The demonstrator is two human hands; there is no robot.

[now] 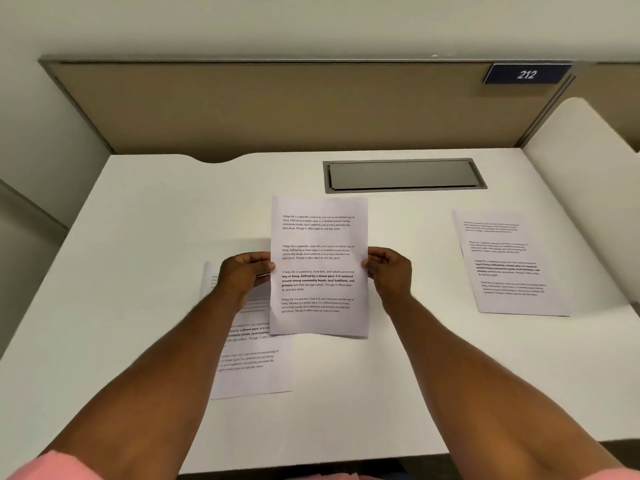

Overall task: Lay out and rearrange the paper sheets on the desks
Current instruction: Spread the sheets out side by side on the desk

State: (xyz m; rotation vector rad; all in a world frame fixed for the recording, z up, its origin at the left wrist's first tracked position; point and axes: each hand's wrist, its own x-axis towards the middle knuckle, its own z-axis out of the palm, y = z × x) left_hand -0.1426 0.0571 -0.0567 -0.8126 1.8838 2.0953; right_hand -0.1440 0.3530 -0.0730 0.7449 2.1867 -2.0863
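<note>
Gripping a printed sheet [318, 268] by its side edges, the left hand [246, 271] and right hand [389, 270] are holding it up over the middle of the white desk [381, 375]. A second sheet [254, 362] is lying flat beneath the left forearm, partly covered. A third sheet [509, 263] is lying well apart to the right, near the desk's edge.

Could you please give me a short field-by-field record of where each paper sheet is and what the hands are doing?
held sheet: middle sheet, lifted above the desk
left hand: pinches its left edge
right hand: pinches its right edge
left sheet: flat, partly hidden under the held sheet and left arm
right sheet: flat, apart, near the desk's right side
desk number: 212 plate
</note>
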